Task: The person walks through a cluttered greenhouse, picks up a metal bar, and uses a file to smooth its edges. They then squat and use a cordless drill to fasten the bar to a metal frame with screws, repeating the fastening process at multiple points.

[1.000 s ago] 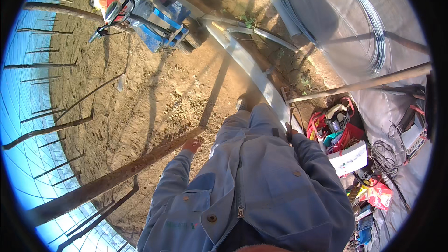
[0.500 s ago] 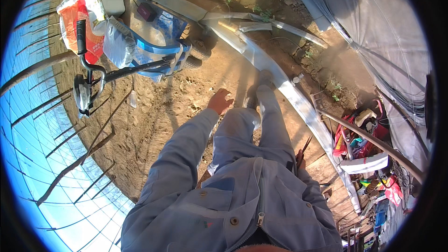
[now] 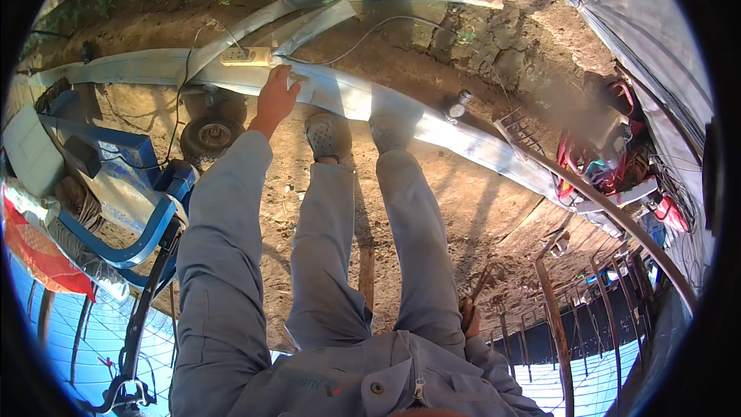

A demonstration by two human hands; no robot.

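L hand (image 3: 275,96) is reaching, fingers spread, near power strip (image 3: 245,55); R hand (image 3: 468,316) grip: can't tell, mostly hidden.

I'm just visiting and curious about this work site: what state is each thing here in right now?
Left hand: open, reaching out over the flat hose beside the power strip.
Right hand: low by the hip, mostly hidden; grip unclear.
Flat hose: lying flat on the soil.
Power strip: lying on the hose, cable attached.
Cart: standing on the soil.
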